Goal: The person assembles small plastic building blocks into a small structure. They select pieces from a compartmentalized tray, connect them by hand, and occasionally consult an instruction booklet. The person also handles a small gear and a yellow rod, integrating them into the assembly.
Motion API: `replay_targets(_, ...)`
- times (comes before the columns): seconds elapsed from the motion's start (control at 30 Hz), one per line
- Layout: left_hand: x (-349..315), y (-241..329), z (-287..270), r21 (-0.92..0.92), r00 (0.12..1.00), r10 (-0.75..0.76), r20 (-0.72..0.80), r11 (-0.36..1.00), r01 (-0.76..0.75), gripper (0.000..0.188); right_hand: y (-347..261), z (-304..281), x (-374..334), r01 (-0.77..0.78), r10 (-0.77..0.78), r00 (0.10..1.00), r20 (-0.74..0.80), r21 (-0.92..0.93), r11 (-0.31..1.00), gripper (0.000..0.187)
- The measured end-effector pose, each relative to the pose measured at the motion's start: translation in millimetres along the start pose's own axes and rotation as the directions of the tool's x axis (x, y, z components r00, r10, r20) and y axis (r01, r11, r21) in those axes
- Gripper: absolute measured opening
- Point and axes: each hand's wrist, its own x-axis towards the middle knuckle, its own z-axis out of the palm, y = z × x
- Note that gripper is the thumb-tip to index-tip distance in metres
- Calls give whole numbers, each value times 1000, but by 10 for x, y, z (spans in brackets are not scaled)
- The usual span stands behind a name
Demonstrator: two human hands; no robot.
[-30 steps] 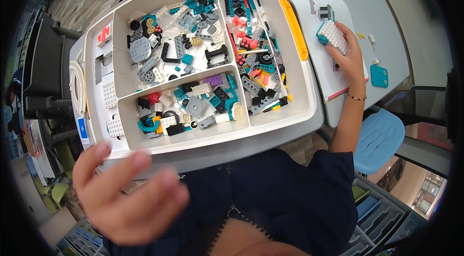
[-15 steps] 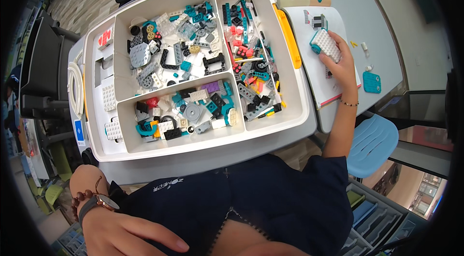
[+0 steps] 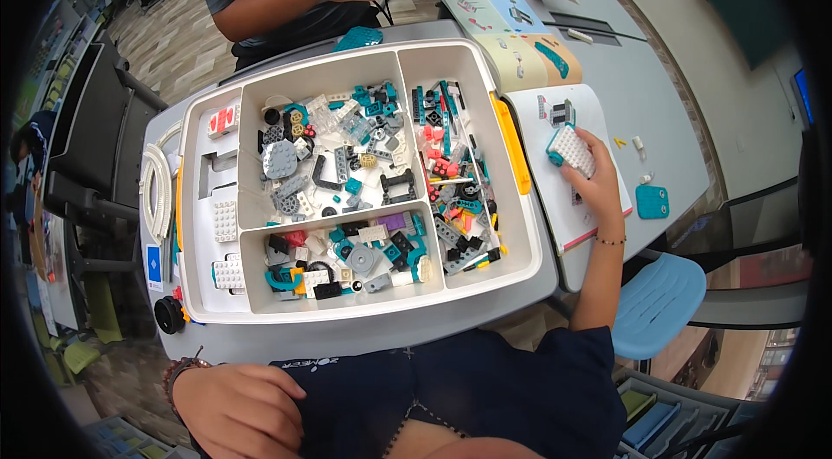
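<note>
Comparing block (image 3: 574,150) with booklet (image 3: 557,201), it seems, we next need steadiness: right hand (image 3: 600,183) pinching the block, left hand (image 3: 241,407) curled, contents hidden.

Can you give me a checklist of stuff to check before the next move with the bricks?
1. Right hand gripping the white-and-teal brick assembly: ok.
2. Instruction booklet lying open: ok.
3. Whole booklet page in sight: not ok, the right hand and assembly cover part.
4. White sorting tray uncovered, with its pieces showing: ok.
5. Left hand empty: cannot tell, its palm is hidden.
6. Teal piece off the page: ok, it lies right of the booklet.
</note>
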Motion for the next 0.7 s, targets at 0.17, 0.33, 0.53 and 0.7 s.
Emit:
replay_targets(0.17,-548,-190,37,-104,967,-89,-239,992,65,18,-5,14,1,-22,22,1000,-2,11,1000,57)
replay_targets(0.33,-748,-405,221,-132,781,-94,-618,991,16,18,22,6,-26,-43,43,999,-10,32,999,56)
replay_targets(0.53,-726,-518,245,-92,649,-112,-753,994,65,20,44,19,-37,-37,39,999,-17,86,996,56)
replay_targets(0.7,-702,-606,246,-35,654,-120,-747,989,141,22,83,22,-18,-55,56,998,-1,136,989,56)
